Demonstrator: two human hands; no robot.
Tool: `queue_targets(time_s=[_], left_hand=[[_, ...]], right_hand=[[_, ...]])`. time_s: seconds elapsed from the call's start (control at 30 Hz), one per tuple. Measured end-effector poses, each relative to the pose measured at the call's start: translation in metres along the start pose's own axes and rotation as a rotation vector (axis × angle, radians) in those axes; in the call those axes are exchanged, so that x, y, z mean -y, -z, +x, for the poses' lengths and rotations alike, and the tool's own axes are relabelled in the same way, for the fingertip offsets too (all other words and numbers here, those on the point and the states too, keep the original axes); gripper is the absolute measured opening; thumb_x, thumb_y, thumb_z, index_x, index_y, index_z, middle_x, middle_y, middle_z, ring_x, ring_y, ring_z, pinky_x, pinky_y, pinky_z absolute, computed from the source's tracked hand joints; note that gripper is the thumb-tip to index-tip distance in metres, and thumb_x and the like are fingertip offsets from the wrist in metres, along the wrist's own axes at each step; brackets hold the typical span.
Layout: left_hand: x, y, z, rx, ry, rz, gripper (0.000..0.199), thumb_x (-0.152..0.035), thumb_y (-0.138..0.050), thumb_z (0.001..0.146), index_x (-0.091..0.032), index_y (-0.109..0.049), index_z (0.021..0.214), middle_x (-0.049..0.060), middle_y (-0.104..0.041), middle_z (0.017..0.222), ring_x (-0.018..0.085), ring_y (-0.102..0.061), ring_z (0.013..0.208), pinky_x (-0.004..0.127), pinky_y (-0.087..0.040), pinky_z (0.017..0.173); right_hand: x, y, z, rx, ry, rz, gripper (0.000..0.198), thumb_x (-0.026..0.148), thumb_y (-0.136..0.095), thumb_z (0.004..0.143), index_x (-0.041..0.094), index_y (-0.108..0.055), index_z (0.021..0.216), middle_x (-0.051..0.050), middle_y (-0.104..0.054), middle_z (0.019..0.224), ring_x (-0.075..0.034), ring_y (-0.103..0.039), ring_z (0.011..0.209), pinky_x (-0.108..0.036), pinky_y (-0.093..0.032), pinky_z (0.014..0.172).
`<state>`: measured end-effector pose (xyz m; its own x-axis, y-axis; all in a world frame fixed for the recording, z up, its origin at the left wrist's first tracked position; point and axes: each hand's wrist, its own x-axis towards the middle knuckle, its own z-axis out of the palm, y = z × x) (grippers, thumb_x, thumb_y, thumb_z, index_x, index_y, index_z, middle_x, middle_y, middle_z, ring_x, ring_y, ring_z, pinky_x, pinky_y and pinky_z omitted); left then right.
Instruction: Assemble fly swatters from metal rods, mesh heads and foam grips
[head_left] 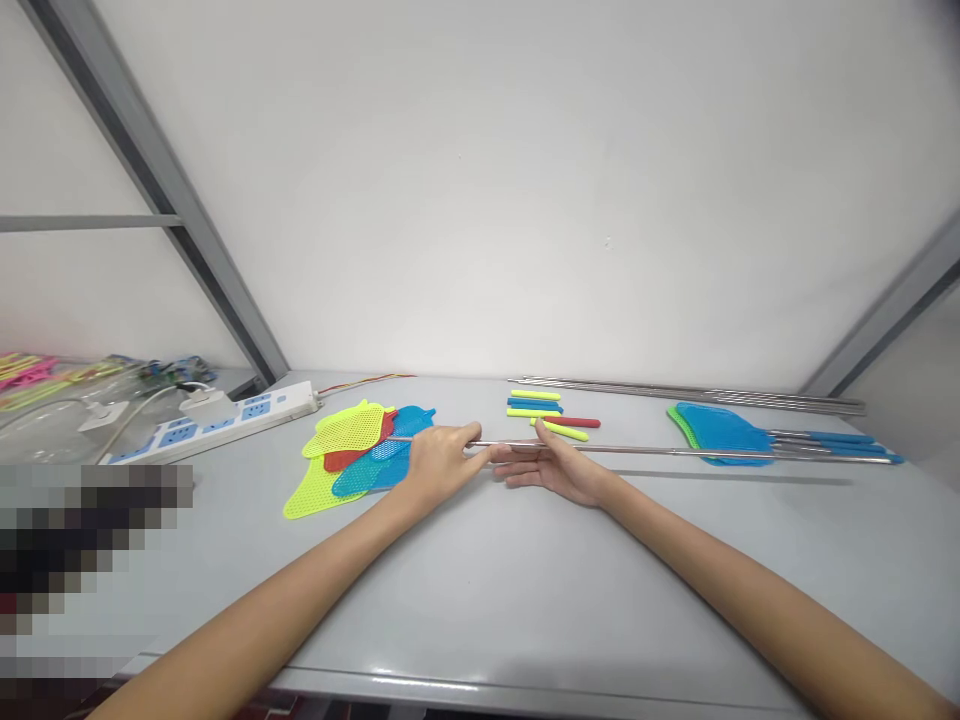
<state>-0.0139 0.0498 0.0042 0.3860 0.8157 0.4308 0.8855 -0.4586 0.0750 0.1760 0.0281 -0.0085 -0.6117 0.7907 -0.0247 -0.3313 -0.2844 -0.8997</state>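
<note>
The left arm reaches up from the lower left, and its hand (441, 462), back upward, is closed around the near-left part of a thin metal rod (637, 450), thumb pointing along it and forefinger curled over the top. The right arm comes in from the lower right; its hand (559, 470) meets the rod just beside the left one, thumb laid over it and the other fingers stretched out below, palm partly turned up. How firmly the right hand grips, I cannot tell. The rod is raised above the table (480, 580), running level to the right, with a shadow below it.

Well left of the rod, plastic bags (60, 400) with pink and yellow things lie beside a white power strip (225, 425) with plugs in it; a patch in front of the strip is pixelated. A grey metal post (161, 180) slants up behind. Around the rod's left end sits a pile of fly swatter heads (349, 430), yellow, red and blue, partly covered by the left hand. Beyond the rod's middle are short tubes (571, 422) in yellow, blue and red. Farther back and to the right, more rods (750, 395) lie along the white wall (510, 200). Behind the rod's right part, partly crossed by it, lie fly swatters (724, 432) with blue and green heads and blue handles. Another grey post (889, 300) leans beyond its right end.
</note>
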Motion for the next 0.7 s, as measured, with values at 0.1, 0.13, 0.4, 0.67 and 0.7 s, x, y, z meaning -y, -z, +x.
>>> queue_targets(time_s=[0.1, 0.13, 0.4, 0.67, 0.7], left_hand=[[-0.0021, 0.0022, -0.0007, -0.013, -0.01, 0.013, 0.044, -0.055, -0.034, 0.077, -0.019, -0.056, 0.063, 0.003, -0.06, 0.055, 0.016, -0.052, 0.055, 0.024, -0.019, 0.049], [-0.0024, 0.0027, -0.0008, -0.014, -0.014, 0.015, 0.044, -0.055, -0.034, 0.077, -0.019, -0.056, 0.062, 0.003, -0.06, 0.055, 0.015, -0.052, 0.055, 0.024, -0.019, 0.049], [-0.0033, 0.0022, -0.0025, 0.012, -0.035, -0.005, 0.043, -0.053, -0.033, 0.079, -0.021, -0.059, 0.065, 0.002, -0.06, 0.056, 0.014, -0.053, 0.055, 0.023, -0.018, 0.047], [-0.0088, 0.0044, -0.0059, 0.047, -0.055, -0.027, 0.042, -0.049, -0.03, 0.082, -0.022, -0.059, 0.068, 0.001, -0.062, 0.059, 0.013, -0.054, 0.057, 0.022, -0.021, 0.048], [-0.0094, 0.0045, -0.006, 0.049, -0.054, -0.026, 0.042, -0.049, -0.03, 0.082, -0.022, -0.059, 0.069, 0.001, -0.062, 0.059, 0.013, -0.055, 0.058, 0.022, -0.021, 0.048]], right_hand=[[0.0009, 0.0009, 0.0006, -0.016, -0.024, 0.039, 0.06, 0.055, -0.024, 0.081, 0.012, -0.059, 0.102, -0.013, -0.05, 0.118, -0.024, -0.053, 0.1, -0.04, -0.034, 0.091], [0.0007, 0.0011, 0.0012, -0.016, -0.035, 0.034, 0.058, 0.054, -0.025, 0.082, 0.012, -0.059, 0.103, -0.013, -0.051, 0.117, -0.024, -0.053, 0.099, -0.04, -0.034, 0.092], [-0.0011, 0.0004, 0.0024, 0.011, -0.047, -0.046, 0.046, 0.043, -0.031, 0.085, 0.011, -0.058, 0.104, -0.013, -0.052, 0.116, -0.022, -0.054, 0.098, -0.038, -0.034, 0.093], [-0.0026, 0.0028, 0.0032, 0.002, -0.069, 0.006, 0.044, 0.039, -0.03, 0.086, 0.009, -0.058, 0.104, -0.014, -0.052, 0.115, -0.023, -0.052, 0.101, -0.038, -0.034, 0.093], [-0.0027, 0.0029, 0.0033, 0.003, -0.067, 0.012, 0.044, 0.039, -0.03, 0.086, 0.009, -0.058, 0.104, -0.014, -0.052, 0.115, -0.022, -0.052, 0.101, -0.038, -0.034, 0.093]])
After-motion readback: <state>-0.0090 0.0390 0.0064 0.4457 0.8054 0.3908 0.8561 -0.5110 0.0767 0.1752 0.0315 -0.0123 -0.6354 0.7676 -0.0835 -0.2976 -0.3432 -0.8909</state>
